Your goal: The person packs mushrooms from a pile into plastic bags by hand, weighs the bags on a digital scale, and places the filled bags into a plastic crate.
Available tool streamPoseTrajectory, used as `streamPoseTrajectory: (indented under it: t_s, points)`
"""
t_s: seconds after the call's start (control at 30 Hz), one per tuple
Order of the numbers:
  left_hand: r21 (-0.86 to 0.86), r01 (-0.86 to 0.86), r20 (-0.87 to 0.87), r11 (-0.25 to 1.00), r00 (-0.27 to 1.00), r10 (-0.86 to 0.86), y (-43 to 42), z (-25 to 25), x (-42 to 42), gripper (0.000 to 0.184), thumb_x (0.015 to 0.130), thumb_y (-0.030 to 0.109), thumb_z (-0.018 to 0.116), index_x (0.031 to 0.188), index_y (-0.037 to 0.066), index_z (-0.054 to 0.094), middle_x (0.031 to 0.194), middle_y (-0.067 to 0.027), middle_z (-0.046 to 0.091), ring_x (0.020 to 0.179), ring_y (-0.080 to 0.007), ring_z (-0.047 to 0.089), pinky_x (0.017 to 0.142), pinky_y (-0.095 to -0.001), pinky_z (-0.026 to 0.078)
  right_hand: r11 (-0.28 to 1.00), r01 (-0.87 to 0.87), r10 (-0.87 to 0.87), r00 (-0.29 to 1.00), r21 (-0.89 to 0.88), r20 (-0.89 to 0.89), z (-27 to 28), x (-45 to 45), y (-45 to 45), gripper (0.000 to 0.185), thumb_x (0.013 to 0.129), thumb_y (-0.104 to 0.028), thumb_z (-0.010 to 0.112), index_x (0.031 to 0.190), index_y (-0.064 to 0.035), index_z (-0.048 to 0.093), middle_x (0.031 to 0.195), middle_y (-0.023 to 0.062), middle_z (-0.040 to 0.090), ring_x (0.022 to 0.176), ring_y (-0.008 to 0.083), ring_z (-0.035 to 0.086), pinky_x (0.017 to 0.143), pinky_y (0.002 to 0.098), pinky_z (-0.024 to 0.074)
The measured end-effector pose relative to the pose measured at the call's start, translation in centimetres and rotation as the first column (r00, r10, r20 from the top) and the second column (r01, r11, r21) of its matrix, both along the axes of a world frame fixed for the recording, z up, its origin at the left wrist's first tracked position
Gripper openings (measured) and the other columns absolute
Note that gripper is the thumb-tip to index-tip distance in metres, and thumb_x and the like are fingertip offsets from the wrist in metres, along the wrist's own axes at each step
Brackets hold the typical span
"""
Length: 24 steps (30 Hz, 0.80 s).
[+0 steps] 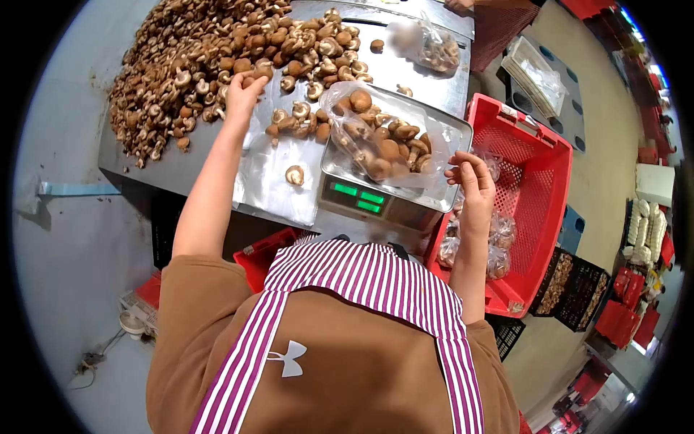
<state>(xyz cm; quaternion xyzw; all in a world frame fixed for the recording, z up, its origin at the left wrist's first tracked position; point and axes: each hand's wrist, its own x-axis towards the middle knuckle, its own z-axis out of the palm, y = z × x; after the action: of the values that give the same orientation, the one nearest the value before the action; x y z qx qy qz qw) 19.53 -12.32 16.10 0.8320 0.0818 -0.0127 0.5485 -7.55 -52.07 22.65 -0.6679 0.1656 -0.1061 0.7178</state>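
My left hand (pixel 244 98) reaches to the edge of a large heap of brown mushrooms (pixel 195 61), its fingers closed round a mushroom (pixel 249 82). By the right rim of the scale's metal tray (pixel 457 137), my right hand (pixel 473 181) is loosely curled with its fingers apart and nothing in them. On that tray lies a clear plastic bag (pixel 336 101) with several mushrooms (pixel 390 150) inside. The scale's green display (pixel 358 197) is lit. Between my left hand and the tray, a few mushrooms (pixel 300 110) sit on flat plastic bags (pixel 278 177).
To the right stands a red crate (pixel 538 181) holding several filled bags (pixel 500 231). Another bag of mushrooms (pixel 439 54) lies at the table's far side. Another person's hand (pixel 460 6) shows at the top edge. Black crates (pixel 571 289) stand on the floor.
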Motion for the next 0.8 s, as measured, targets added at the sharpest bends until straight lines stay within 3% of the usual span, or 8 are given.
streamPoseTrajectory:
  t_s: [0.13, 0.3, 0.37, 0.47, 0.57, 0.63, 0.67, 0.8]
  points:
    - [0.235, 0.009, 0.088, 0.972, 0.996, -0.031, 2.2, -1.5, 1.3, 0.083, 0.08, 0.029, 0.079, 0.147, 0.002, 0.039, 0.141, -0.0209, 0.051, 0.126, -0.027, 0.053, 0.101, -0.0403, 0.045, 0.999, -0.013, 0.012, 1.0, -0.044, -0.012, -0.2, -0.1, 0.2, 0.024, 0.101, -0.017, 0.055, 0.118, -0.0018, 0.063, 0.108, 0.0087, 0.069, 0.088, 0.0119, 0.063, 0.078, 0.0264, 0.0492]
    - [-0.028, 0.162, 0.027, 0.986, 0.987, -0.161, -3.4, 4.5, -5.1, 0.075, 0.084, 0.031, 0.076, 0.145, 0.002, 0.042, 0.137, -0.0196, 0.053, 0.121, -0.0295, 0.056, 0.098, -0.0388, 0.048, 0.999, 0.0, 0.001, 1.0, -0.053, 0.008, 0.1, -0.6, 0.4, 0.025, 0.101, -0.017, 0.055, 0.119, -0.0019, 0.062, 0.109, 0.0084, 0.068, 0.088, 0.0119, 0.063, 0.079, 0.0265, 0.0492]
    - [-0.265, 0.264, 0.001, 0.927, 0.962, -0.274, -5.4, 5.7, -7.3, 0.072, 0.085, 0.035, 0.075, 0.141, 0.001, 0.045, 0.132, -0.0181, 0.056, 0.119, -0.0284, 0.057, 0.098, -0.0382, 0.049, 0.995, 0.029, -0.029, 1.0, -0.091, 0.003, 0.5, -0.7, 0.4, 0.026, 0.1, -0.019, 0.056, 0.121, -0.0024, 0.061, 0.11, 0.0082, 0.068, 0.089, 0.0117, 0.062, 0.079, 0.0269, 0.0491]
    - [-0.244, 0.336, -0.008, 0.91, 0.937, -0.348, -7.8, 5.7, -9.3, 0.079, 0.082, 0.047, 0.075, 0.139, 0.0, 0.046, 0.127, -0.0169, 0.057, 0.117, -0.0268, 0.057, 0.096, -0.0388, 0.05, 0.994, 0.009, -0.009, 1.0, -0.11, 0.003, 0.7, -0.7, 0.5, 0.03, 0.099, -0.019, 0.059, 0.123, -0.0028, 0.059, 0.112, 0.0082, 0.067, 0.092, 0.0126, 0.062, 0.081, 0.028, 0.0491]
    - [-0.073, 0.348, 0.009, 0.935, 0.937, -0.348, -9.4, 3.8, -9.5, 0.083, 0.076, 0.052, 0.079, 0.134, -0.001, 0.051, 0.12, -0.0166, 0.059, 0.108, -0.0261, 0.059, 0.09, -0.037, 0.051, 0.977, 0.0, 0.001, 1.0, -0.215, 0.006, 0.8, -0.3, 1.2, 0.035, 0.096, -0.02, 0.063, 0.126, -0.0029, 0.058, 0.113, 0.0086, 0.064, 0.094, 0.0142, 0.061, 0.083, 0.0294, 0.0492]
    - [0.219, 0.331, -0.057, 0.918, 0.943, -0.327, -10.3, 4.3, -9.7, 0.066, 0.082, 0.041, 0.078, 0.13, 0.001, 0.055, 0.114, -0.0142, 0.063, 0.1, -0.0208, 0.063, 0.086, -0.0343, 0.052, 0.946, -0.02, 0.02, 1.0, -0.324, -0.005, 1.2, -0.2, 1.7, 0.039, 0.092, -0.019, 0.067, 0.126, -0.0023, 0.057, 0.113, 0.009, 0.063, 0.096, 0.0154, 0.061, 0.084, 0.0305, 0.0494]
    - [0.262, 0.286, 0.025, 0.922, 0.953, -0.303, -10.7, 3.9, -9.7, 0.049, 0.084, 0.037, 0.076, 0.114, 0.0, 0.064, 0.1, -0.0116, 0.067, 0.09, -0.0185, 0.064, 0.079, -0.0332, 0.052, 0.944, -0.01, 0.011, 1.0, -0.331, 0.001, 1.1, -0.1, 1.9, 0.041, 0.09, -0.02, 0.069, 0.125, -0.0013, 0.058, 0.111, 0.0096, 0.064, 0.094, 0.0156, 0.061, 0.083, 0.031, 0.0499]
    - [0.125, 0.331, 0.208, 0.935, 0.913, -0.351, -12.8, 2.4, -8.7, 0.021, 0.09, 0.02, 0.069, 0.093, -0.001, 0.069, 0.085, -0.0048, 0.068, 0.078, -0.0118, 0.063, 0.068, -0.0262, 0.047, 0.925, -0.018, 0.01, 1.0, -0.38, -0.023, 1.3, 0.5, 2.4, 0.042, 0.089, -0.021, 0.071, 0.124, -0.0015, 0.058, 0.107, 0.0096, 0.065, 0.09, 0.016, 0.062, 0.081, 0.0312, 0.0506]
